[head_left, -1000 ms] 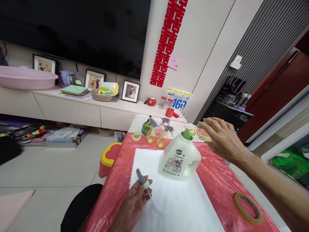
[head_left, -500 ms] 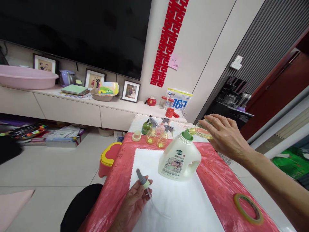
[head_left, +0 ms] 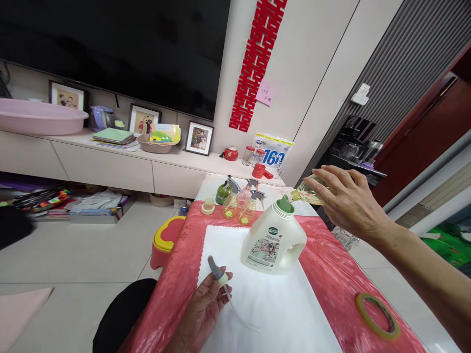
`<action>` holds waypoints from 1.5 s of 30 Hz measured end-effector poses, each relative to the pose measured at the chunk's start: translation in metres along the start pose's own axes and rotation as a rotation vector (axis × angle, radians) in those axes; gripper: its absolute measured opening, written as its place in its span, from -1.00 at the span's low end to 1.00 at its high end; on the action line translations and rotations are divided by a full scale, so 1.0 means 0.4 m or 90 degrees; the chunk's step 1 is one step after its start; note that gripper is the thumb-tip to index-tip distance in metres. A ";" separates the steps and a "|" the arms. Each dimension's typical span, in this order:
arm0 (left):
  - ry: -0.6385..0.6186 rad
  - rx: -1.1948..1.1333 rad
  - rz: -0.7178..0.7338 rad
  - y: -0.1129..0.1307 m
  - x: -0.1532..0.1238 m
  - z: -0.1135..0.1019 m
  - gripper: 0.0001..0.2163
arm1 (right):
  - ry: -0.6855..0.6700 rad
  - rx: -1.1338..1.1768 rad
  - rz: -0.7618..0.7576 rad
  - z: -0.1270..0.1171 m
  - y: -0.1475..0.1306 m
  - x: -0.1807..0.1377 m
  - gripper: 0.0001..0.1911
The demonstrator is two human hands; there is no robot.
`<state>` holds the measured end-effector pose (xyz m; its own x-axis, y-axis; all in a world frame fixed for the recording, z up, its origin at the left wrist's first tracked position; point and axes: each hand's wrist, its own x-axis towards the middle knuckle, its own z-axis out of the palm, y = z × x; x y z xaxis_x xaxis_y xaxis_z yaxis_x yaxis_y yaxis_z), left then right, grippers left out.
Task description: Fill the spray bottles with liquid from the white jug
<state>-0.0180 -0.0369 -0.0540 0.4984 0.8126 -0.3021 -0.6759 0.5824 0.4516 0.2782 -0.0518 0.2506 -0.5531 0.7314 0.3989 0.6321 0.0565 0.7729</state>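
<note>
My left hand is closed around a grey spray nozzle with a pale green collar; its thin clear tube trails down over the white cloth. Up at the right, my right hand grips a clear yellowish spray bottle, tipped so its neck points left at the mouth of a large detergent jug. A green spout shows inside that mouth, and the bottle's neck is right beside it. My fingers cover much of the bottle. The jug stands upright on the white cloth.
Behind the jug stand several spray bottles, yellow, pink and green, with a pale cap to their left. A roll of tape lies on the red table cover at right. A yellow-red stool stands left of the table.
My right hand has risen slightly and the bottle is tipped more steeply, its neck still at the jug's mouth. My left hand and the nozzle stay in place.
</note>
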 end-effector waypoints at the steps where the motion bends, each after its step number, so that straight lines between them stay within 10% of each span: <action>1: -0.001 0.002 0.001 -0.001 0.000 -0.002 -0.51 | 0.004 -0.004 -0.006 -0.003 0.001 0.002 -0.56; 18: -0.004 0.001 0.003 0.002 -0.001 0.007 -0.51 | -0.023 -0.007 -0.057 -0.006 -0.019 0.023 -0.64; 29: -0.005 -0.011 0.015 0.003 -0.004 0.001 -0.52 | 0.018 0.287 0.265 0.002 -0.051 -0.115 -0.38; 33: -0.010 -0.033 0.028 0.003 -0.002 0.004 -0.57 | -0.034 0.502 0.409 -0.040 -0.164 -0.222 -0.17; 45: 0.085 -0.055 0.045 0.044 -0.049 0.087 -0.85 | -0.146 0.531 0.319 -0.058 -0.580 -0.432 -0.47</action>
<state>-0.0208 -0.0433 -0.0110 0.3760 0.8435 -0.3836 -0.7532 0.5194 0.4037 0.2145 -0.2073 0.0138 -0.0561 0.9097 0.4115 0.9911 0.1006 -0.0872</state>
